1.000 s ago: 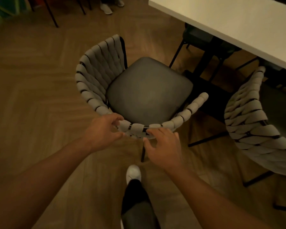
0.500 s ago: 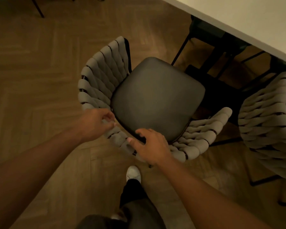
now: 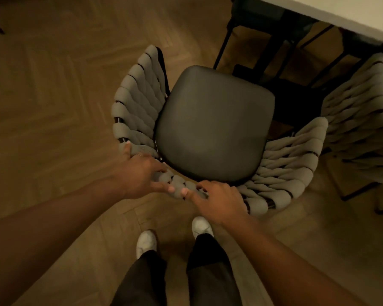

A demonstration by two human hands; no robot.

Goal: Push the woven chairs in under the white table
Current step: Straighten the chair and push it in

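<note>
The white counter (image 3: 341, 12) lies ahead-right of the left grip (image 3: 139, 175) and right grip (image 3: 219, 202). The woven chair (image 3: 212, 129) stands just ahead, short of it; a second woven chair (image 3: 360, 120) sits rightward. Both grips clasp the nearer chair's back rim.

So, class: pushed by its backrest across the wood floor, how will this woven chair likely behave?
Probably rigid: dark metal framing shows through the woven chair. Its padded straps likely give slightly under the left hand and right hand. Pushed that high, it might tip if a leg catches the floor.
</note>
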